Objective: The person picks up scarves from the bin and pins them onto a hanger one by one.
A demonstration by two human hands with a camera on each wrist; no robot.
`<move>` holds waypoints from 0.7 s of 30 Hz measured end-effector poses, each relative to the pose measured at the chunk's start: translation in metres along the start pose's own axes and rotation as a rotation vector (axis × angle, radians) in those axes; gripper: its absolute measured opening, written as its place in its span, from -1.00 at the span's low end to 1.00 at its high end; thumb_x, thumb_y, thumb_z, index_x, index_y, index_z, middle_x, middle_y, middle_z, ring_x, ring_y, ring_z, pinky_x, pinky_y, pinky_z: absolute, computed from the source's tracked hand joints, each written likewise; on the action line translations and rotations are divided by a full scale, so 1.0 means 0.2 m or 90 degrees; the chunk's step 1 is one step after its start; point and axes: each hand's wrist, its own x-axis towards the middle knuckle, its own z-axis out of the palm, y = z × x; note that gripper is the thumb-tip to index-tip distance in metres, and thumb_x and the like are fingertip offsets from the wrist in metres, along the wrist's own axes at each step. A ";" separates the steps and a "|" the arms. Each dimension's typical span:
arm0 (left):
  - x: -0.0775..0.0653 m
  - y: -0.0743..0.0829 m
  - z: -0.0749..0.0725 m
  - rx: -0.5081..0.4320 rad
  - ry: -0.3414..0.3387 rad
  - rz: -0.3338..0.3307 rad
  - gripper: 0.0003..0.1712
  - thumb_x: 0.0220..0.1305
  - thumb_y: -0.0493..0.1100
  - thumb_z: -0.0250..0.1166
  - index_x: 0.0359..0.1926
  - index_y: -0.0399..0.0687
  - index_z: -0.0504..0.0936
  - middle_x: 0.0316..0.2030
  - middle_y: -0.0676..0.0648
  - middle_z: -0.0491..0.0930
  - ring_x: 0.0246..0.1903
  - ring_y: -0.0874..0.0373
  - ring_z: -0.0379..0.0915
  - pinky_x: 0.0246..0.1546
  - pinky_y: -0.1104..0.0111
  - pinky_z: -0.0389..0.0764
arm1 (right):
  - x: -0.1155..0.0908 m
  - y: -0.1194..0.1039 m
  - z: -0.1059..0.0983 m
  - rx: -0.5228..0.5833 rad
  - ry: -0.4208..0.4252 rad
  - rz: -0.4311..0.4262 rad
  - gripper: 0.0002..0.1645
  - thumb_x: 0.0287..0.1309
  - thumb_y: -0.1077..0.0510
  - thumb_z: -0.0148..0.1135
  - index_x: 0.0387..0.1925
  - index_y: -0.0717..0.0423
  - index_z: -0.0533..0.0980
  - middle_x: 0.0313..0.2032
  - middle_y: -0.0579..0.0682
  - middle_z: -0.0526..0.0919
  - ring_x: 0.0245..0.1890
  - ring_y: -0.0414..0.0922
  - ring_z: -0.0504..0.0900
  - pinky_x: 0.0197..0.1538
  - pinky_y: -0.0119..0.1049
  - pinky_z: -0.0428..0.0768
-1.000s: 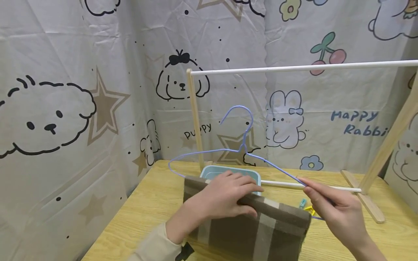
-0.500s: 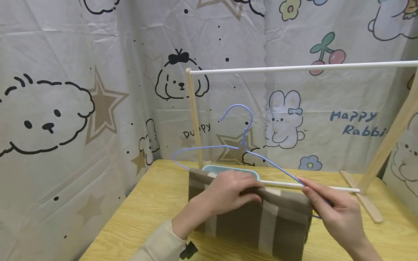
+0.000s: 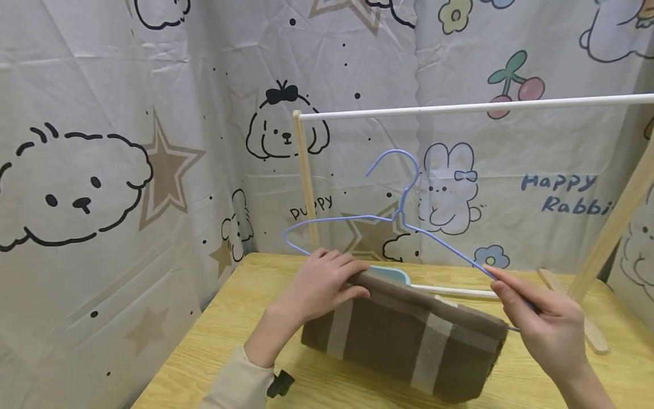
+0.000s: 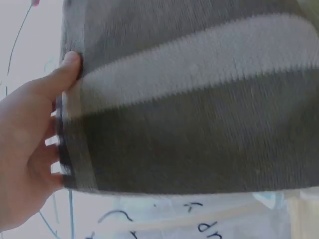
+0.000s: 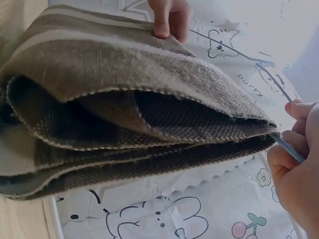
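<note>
A blue wire hanger (image 3: pixel 402 213) is held up over the table, its hook at the top. Draped over its lower bar is a folded brown scarf (image 3: pixel 388 335) with pale stripes. My left hand (image 3: pixel 319 284) grips the scarf's top fold near its left end. Its thumb lies on the near face, and the fingers go behind, as the left wrist view shows. My right hand (image 3: pixel 549 324) pinches the hanger's right arm, just beyond the scarf's right end. From the right wrist, the scarf's stacked layers (image 5: pixel 149 119) show gaping open at that end.
Behind the scarf stands a wooden rack with a white top bar (image 3: pixel 460 108) and a lower white bar (image 3: pixel 449 291). A light blue basket (image 3: pixel 393 275) is partly hidden by the scarf. A patterned curtain (image 3: pixel 102 284) encloses the wooden table (image 3: pixel 204 346).
The hanger and scarf have shifted right, the hook slightly higher. My left hand has moved left along the fold, from the middle to the left end. The right hand keeps its pinch.
</note>
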 end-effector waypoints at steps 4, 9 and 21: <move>-0.04 -0.06 0.01 0.017 0.020 -0.004 -0.60 0.18 0.22 0.38 -0.05 0.17 0.70 -0.19 0.19 0.71 -0.18 0.23 0.62 -0.16 0.30 0.51 | 0.01 0.01 -0.01 -0.039 -0.004 0.002 -0.79 0.06 0.61 0.24 -0.21 0.67 0.58 -0.62 -0.16 0.52 -0.68 -0.38 0.27 -0.67 -0.54 0.16; -0.09 -0.10 0.01 0.026 0.054 0.005 -0.62 0.14 0.23 0.41 -0.11 0.17 0.72 -0.24 0.19 0.72 -0.22 0.25 0.63 -0.13 0.30 0.52 | 0.00 0.03 -0.04 -0.095 -0.009 0.010 -0.80 0.07 0.59 0.26 -0.20 0.64 0.60 -0.54 -0.21 0.62 -0.66 -0.39 0.27 -0.62 -0.55 0.21; -0.19 -0.16 -0.04 -0.059 0.219 -0.091 -0.75 0.02 -0.21 0.55 -0.21 -0.02 0.78 -0.22 0.07 0.77 -0.20 0.18 0.67 -0.04 0.28 0.57 | 0.07 0.03 0.00 -0.012 0.003 -0.038 -0.80 0.09 0.54 0.29 -0.25 0.71 0.57 -0.53 -0.14 0.64 -0.62 -0.38 0.31 -0.55 -0.60 0.22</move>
